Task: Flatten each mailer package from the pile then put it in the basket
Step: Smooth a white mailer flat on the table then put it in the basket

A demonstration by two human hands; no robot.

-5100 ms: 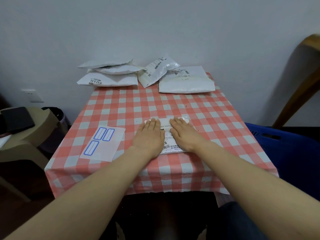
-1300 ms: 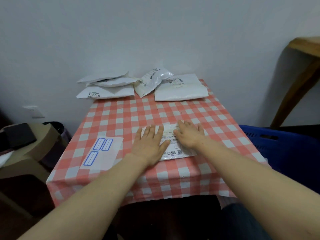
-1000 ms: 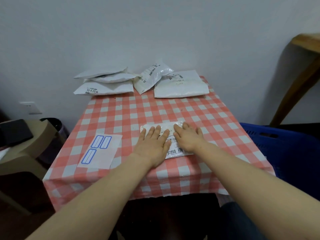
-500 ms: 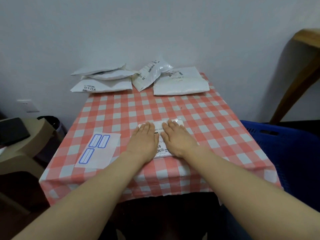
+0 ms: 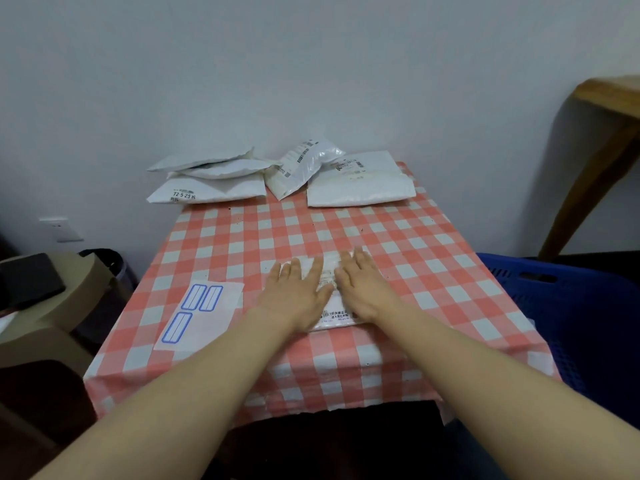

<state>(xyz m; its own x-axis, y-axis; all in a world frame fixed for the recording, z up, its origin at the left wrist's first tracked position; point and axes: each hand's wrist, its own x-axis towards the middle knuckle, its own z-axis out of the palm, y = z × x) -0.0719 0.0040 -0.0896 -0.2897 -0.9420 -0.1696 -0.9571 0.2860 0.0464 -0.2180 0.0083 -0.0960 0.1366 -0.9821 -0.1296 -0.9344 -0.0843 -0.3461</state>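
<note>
A white mailer package [image 5: 329, 271] with printed text lies near the front middle of the red-checked table [image 5: 433, 258]. My left hand [image 5: 294, 294] and my right hand [image 5: 363, 287] press flat on it side by side, fingers straight, covering most of it. A pile of white mailer packages sits along the table's far edge: a stack of three at the left [image 5: 207, 180], a tilted one in the middle [image 5: 301, 168], a large flat one at the right [image 5: 360, 183]. The blue basket [image 5: 571, 306] stands to the right of the table.
A white sheet with blue label outlines [image 5: 201, 311] lies on the table left of my hands. A beige side table [image 5: 62, 306] with a dark object stands at the left, a dark bin beside it. A wooden table leg [image 5: 595, 161] rises at the right. A wall stands behind.
My hands have kept sliding over the mailer, spreading apart and coming back together while pressing it. The mailer has stayed in about the same spot; the camera has shifted slightly.
</note>
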